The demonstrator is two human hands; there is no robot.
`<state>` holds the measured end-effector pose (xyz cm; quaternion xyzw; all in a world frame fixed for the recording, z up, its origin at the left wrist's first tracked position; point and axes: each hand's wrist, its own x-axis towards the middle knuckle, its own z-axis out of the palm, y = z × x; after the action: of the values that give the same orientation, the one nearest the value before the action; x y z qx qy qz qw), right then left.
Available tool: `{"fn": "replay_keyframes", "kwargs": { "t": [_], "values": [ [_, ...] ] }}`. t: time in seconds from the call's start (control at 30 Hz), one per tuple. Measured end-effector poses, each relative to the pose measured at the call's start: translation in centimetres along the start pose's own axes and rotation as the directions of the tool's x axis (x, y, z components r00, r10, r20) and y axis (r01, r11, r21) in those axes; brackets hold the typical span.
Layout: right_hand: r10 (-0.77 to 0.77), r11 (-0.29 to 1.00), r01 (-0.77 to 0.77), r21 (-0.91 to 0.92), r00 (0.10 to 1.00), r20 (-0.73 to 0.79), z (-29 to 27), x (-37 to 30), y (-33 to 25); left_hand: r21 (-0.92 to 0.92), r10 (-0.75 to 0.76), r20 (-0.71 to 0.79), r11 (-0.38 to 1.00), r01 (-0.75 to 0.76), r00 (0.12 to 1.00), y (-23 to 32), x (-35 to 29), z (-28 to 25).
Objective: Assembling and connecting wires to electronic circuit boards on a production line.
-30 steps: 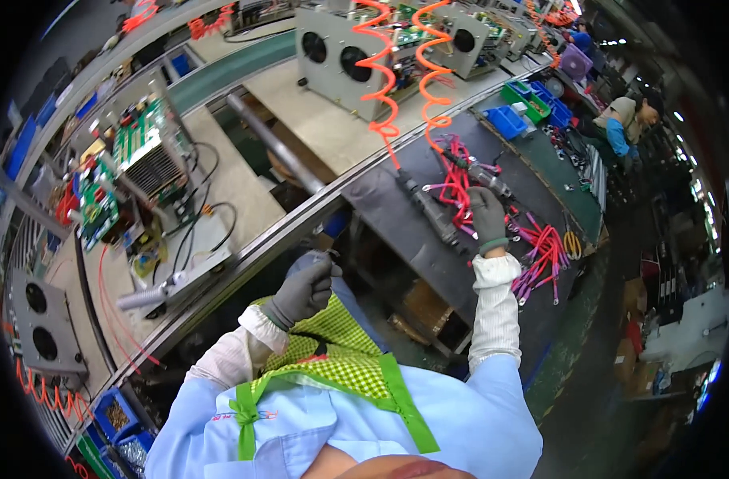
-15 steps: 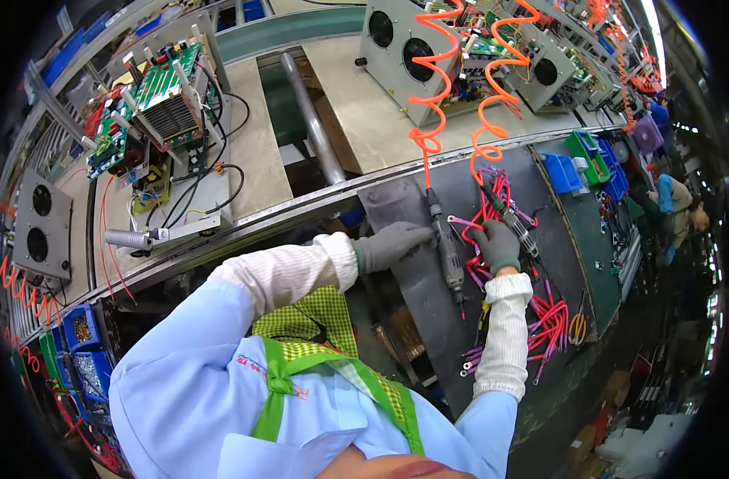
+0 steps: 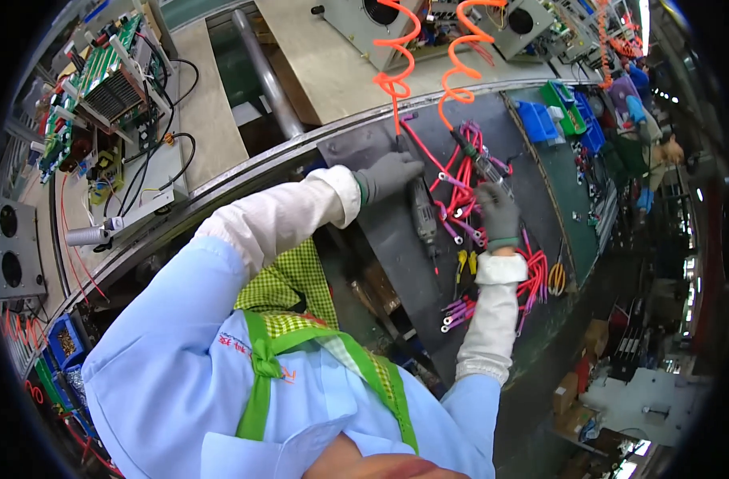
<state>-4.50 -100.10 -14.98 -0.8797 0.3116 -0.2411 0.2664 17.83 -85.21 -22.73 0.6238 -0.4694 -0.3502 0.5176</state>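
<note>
My left hand (image 3: 387, 176), in a grey glove, is closed over the upper part of a dark pneumatic screwdriver (image 3: 423, 215). The tool lies on the black mat with its bit toward me. My gloved right hand (image 3: 500, 214) is curled over a heap of red cables (image 3: 463, 180) with purple sleeves and ring terminals. Whatever its fingers may grip is hidden. Just beyond that hand a second screwdriver (image 3: 486, 166) lies across the cables. Another bunch of red cables (image 3: 534, 275) is beside my right wrist.
Orange coiled hoses (image 3: 459, 56) run down to both tools. Blue bins (image 3: 535, 121) and a green bin (image 3: 564, 108) stand at the right. Yellow-handled pliers (image 3: 556, 279) lie by the mat's edge. A circuit-board assembly (image 3: 113, 88) sits on the far-left bench. A person (image 3: 656, 152) is farther right.
My left hand has moved onto the upper part of the nearer screwdriver. My right hand has shifted away from the second screwdriver's body and over the cables. The whole view has shifted.
</note>
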Motion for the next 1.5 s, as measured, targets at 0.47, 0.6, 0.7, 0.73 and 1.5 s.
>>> {"fn": "replay_keyframes", "kwargs": {
  "t": [0.47, 0.6, 0.7, 0.73, 1.5],
  "values": [
    [0.387, 0.881, -0.372, -0.292, 0.922, -0.005, -3.8, -4.2, 2.1, 0.909, -0.221, 0.369, 0.289, -0.300, 0.903, 3.3, 9.0, -3.0],
    [0.573, 0.644, -0.507, -0.573, 0.816, -0.078, -1.8, -2.4, 1.2, 0.903, -0.249, 0.221, 0.418, -0.102, 0.943, 2.3, 11.6, -1.8],
    [0.665, 0.581, -0.566, -0.584, 0.745, -0.061, -1.1, -0.8, 0.8, 0.885, -0.252, 0.232, 0.456, -0.096, 0.939, 2.8, 12.5, -0.2],
    [0.676, 0.600, -0.589, -0.541, 0.736, -0.052, -1.2, -0.5, 0.9, 0.874, -0.247, 0.238, 0.476, -0.097, 0.939, 3.1, 12.6, 0.5],
    [-0.016, 0.997, 0.050, 0.064, 0.892, -0.452, -4.1, -3.6, -12.4, -0.155, -0.041, 0.244, 0.985, 0.081, 0.969, 15.5, -7.0, -6.4]
  ]
}}
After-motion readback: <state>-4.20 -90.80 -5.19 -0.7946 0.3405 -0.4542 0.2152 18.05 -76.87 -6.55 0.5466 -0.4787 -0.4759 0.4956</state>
